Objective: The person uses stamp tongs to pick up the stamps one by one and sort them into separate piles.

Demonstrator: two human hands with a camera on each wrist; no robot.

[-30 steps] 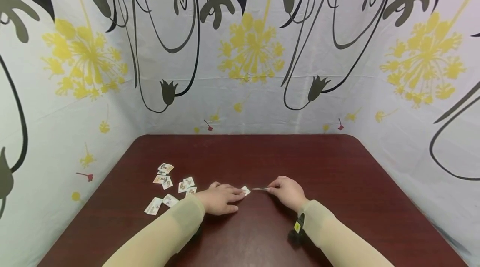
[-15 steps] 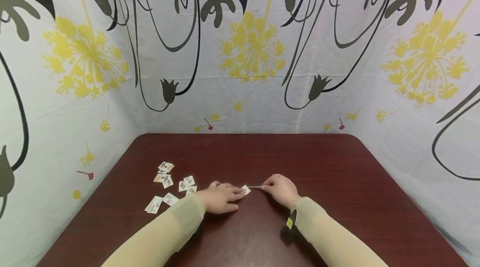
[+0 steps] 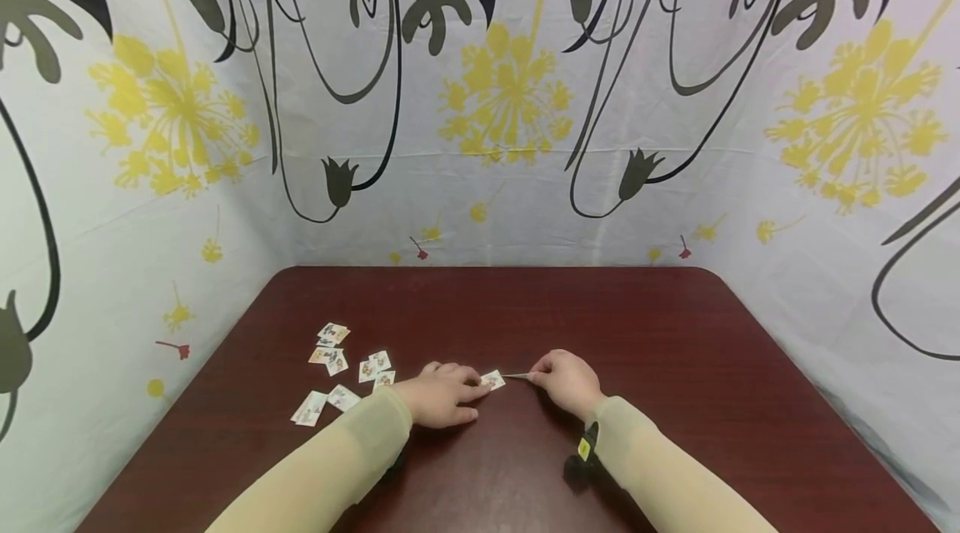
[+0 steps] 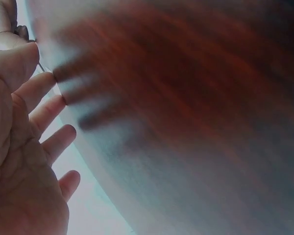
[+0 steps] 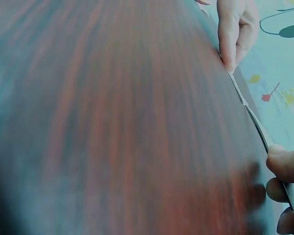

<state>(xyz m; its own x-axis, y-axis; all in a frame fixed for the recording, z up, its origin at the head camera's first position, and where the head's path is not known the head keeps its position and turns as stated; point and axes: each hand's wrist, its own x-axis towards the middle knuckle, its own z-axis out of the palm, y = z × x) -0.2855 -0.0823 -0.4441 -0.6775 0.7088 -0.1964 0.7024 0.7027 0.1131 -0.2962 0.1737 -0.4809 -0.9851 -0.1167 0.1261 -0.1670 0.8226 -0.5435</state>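
My left hand [image 3: 442, 396] lies palm down, its fingers extended, and the fingertips touch the left edge of a small white printed card [image 3: 493, 381]. In the left wrist view the fingers [image 4: 59, 142] are spread and nearly straight. My right hand [image 3: 567, 383] pinches a pair of slim metal tweezers [image 3: 516, 376] between thumb and fingers. Their tip points left and meets the card's right edge. In the right wrist view the tweezers [image 5: 257, 125] run from the thumb to the card [image 5: 237, 88], which lies almost edge-on. Whether the tips grip the card is too small to tell.
Several similar cards lie left of my left hand: a back group [image 3: 330, 350], a middle group [image 3: 377, 366] and a nearer group [image 3: 310, 408]. They rest on a dark red-brown table [image 3: 495, 300]. Flower-printed cloth [image 3: 480, 208] hangs around its far and side edges.
The right hand has moved left, bringing the tweezers' tip from a small gap up to the card. Slightly more of the card shows beside the left fingertips, and it sits a touch further right.
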